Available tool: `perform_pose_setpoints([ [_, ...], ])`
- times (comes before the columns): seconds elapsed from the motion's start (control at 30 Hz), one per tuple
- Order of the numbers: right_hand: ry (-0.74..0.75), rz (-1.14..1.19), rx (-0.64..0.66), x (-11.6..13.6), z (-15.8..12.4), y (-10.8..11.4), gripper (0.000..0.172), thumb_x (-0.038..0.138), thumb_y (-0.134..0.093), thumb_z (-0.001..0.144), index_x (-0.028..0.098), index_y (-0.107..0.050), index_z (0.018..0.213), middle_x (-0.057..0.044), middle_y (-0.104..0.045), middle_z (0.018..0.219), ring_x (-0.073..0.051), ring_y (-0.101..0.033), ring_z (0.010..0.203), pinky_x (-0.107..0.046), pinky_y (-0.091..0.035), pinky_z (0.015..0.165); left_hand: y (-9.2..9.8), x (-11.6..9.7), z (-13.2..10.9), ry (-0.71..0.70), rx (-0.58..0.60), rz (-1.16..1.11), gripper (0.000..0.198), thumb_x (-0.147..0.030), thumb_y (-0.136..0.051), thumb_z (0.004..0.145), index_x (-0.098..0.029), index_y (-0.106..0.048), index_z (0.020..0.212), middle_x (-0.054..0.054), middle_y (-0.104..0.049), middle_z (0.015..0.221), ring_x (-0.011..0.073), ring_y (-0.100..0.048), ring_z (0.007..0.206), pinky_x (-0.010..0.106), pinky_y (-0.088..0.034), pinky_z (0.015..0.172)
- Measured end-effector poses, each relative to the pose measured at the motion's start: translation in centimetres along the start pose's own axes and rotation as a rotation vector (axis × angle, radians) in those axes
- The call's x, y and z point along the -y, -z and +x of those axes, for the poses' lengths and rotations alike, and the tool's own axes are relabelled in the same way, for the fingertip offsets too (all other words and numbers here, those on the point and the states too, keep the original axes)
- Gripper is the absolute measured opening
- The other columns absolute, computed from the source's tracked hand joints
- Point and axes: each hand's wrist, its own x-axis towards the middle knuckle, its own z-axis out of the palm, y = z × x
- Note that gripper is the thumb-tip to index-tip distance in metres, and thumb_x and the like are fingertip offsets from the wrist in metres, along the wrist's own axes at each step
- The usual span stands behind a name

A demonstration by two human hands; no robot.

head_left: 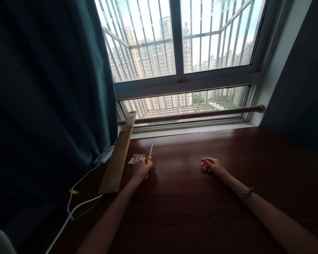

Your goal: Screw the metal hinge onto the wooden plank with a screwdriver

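My left hand (pixel 141 168) is closed around the yellow handle of a screwdriver (pixel 149 159). The pale metal shaft points away from me toward the window. Just beyond my left knuckles lies a small printed card or packet (pixel 134 159) with something dark on it, partly hidden by the hand; its kind is unclear. To the right, my right hand (pixel 211 165) rests low over the dark brown wooden table (pixel 180 197), its fingers loosely bent and somewhat apart, holding nothing. A beaded bracelet (pixel 248 194) circles the right wrist.
Left of my left hand lies a long wooden board (pixel 118 158), reaching toward the window ledge. Beside it sit a white power strip (pixel 104 156) and white cables (pixel 71 211). A dark blue curtain (pixel 55 88) hangs at left. A horizontal rail (pixel 196 115) crosses before the window.
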Motion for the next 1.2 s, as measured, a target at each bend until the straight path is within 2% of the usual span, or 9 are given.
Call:
perform_pose_setpoints([
  [0.13,0.018,-0.033,0.025,-0.4,0.1,-0.1,0.05,0.058,-0.056,0.07,0.012,-0.06,0.088,-0.007,-0.063,0.074,-0.011,-0.054,0.053,-0.02,-0.037,0.044,-1.5,0.8,1.1,0.055,0.05,0.05,0.029,-0.041,-0.049,0.073,-0.016,-0.062,0.081,0.01,-0.065,0.08,0.0247,-0.061,0.08,0.03,-0.042,0.065],
  [0.3,0.017,-0.08,0.033,-0.5,0.1,0.0,0.05,0.058,-0.055,0.071,0.011,-0.059,0.089,-0.007,-0.063,0.074,-0.012,-0.055,0.054,-0.021,-0.039,0.045,-2.4,1.1,1.5,0.085,0.084,0.064,0.032,-0.041,-0.049,0.073,-0.014,-0.063,0.084,0.013,-0.066,0.085,0.0273,-0.061,0.083,0.032,-0.042,0.066],
  [0.67,0.012,-0.126,0.025,-0.6,0.1,-0.1,0.051,0.059,-0.053,0.071,0.012,-0.059,0.09,-0.006,-0.064,0.075,-0.012,-0.055,0.054,-0.021,-0.039,0.045,-2.5,1.9,2.4,0.142,0.167,0.021,0.035,-0.04,-0.045,0.077,-0.013,-0.065,0.086,0.013,-0.067,0.085,0.0251,-0.062,0.084,0.028,-0.041,0.064],
  [0.8,0.007,-0.146,0.034,-0.7,0.1,0.0,0.052,0.06,-0.052,0.072,0.011,-0.058,0.091,-0.007,-0.064,0.076,-0.012,-0.055,0.056,-0.021,-0.04,0.045,-2.4,1.9,2.3,0.124,0.197,0.033,0.036,-0.041,-0.044,0.077,-0.013,-0.065,0.087,0.013,-0.067,0.087,0.0253,-0.061,0.086,0.029,-0.042,0.067],
  [1.0,0.027,-0.163,0.034,-0.5,-0.1,-0.2,0.051,0.06,-0.051,0.073,0.012,-0.058,0.09,-0.008,-0.064,0.077,-0.013,-0.055,0.057,-0.021,-0.04,0.046,-2.1,1.7,1.7,0.071,0.178,0.119,0.038,-0.041,-0.042,0.079,-0.011,-0.064,0.088,0.016,-0.063,0.093,0.0272,-0.06,0.088,0.033,-0.044,0.071],
  [1.07,0.061,-0.211,0.008,-0.3,-0.2,-0.3,0.052,0.062,-0.05,0.074,0.012,-0.058,0.088,-0.007,-0.064,0.074,-0.013,-0.055,0.055,-0.021,-0.039,0.044,-1.8,1.2,1.3,0.053,0.136,0.146,0.038,-0.04,-0.044,0.079,-0.01,-0.063,0.09,0.017,-0.061,0.098,0.028,-0.058,0.092,0.034,-0.044,0.077],
  [1.13,0.108,-0.289,-0.057,-0.2,-0.3,-0.3,0.051,0.063,-0.045,0.076,0.014,-0.058,0.076,-0.003,-0.06,0.061,-0.012,-0.051,0.047,-0.021,-0.037,0.042,-1.3,0.4,0.7,-0.009,0.049,0.099,0.037,-0.036,-0.046,0.079,-0.009,-0.06,0.098,0.018,-0.058,0.107,0.0287,-0.054,0.102,0.036,-0.042,0.085],
  [1.2,0.148,-0.365,-0.159,0.0,-0.4,-0.2,0.054,0.062,-0.037,0.081,0.017,-0.051,0.057,0.001,-0.047,0.045,-0.011,-0.043,0.039,-0.022,-0.033,0.041,-0.8,-1.0,-0.4,-0.128,-0.031,-0.078,0.04,-0.03,-0.046,0.08,-0.009,-0.051,0.114,0.017,-0.053,0.119,0.0264,-0.047,0.114,0.036,-0.037,0.094],
])
